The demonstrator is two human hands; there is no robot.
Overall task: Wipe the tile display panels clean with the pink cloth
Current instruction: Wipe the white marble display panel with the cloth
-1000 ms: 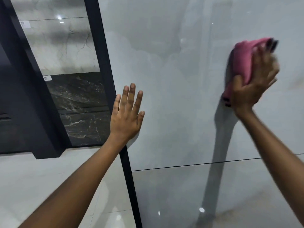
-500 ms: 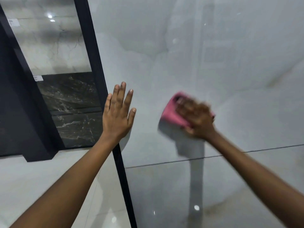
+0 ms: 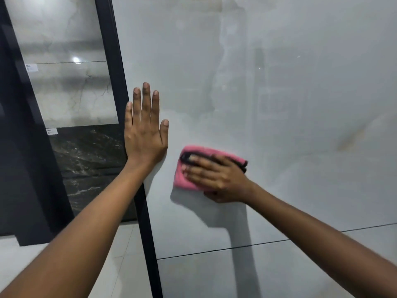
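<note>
Head view: one wide look forward and down at a glossy wall of tiles, both bare arms reaching in from the bottom edge.
Grey tile panel point(image 3: 279, 93): the largest thing here, pale and reflective, filling the frame from centre to 3 o'clock; a thin horizontal joint crosses it low, toward 5 o'clock.
Black frame strip point(image 3: 120, 87): runs from 12 o'clock down to 6 o'clock, bounding the grey panel on its left edge.
Further panels: a pale veined tile point(image 3: 71, 89) above a dark marbled tile point(image 3: 90, 160), both toward 9 o'clock.
Left hand point(image 3: 145, 130): flat on the grey panel beside the strip, fingers straight and pointing to 12 o'clock, holding nothing.
Right hand point(image 3: 217, 179): fingers extended and laid over the cloth, pressing it to the panel; thumb tucked below, so its hold is unclear.
Pink cloth point(image 3: 182, 177): folded pad just below centre, at 4 o'clock from the left hand, apart from it.
Key relation: the cloth's long axis lies roughly 9-to-3, and the right fingertips point to 9 o'clock, toward the frame strip.
Judgement: the right hand alone works the cloth; unwiped panel probably lies toward 12 and 3 o'clock.
</note>
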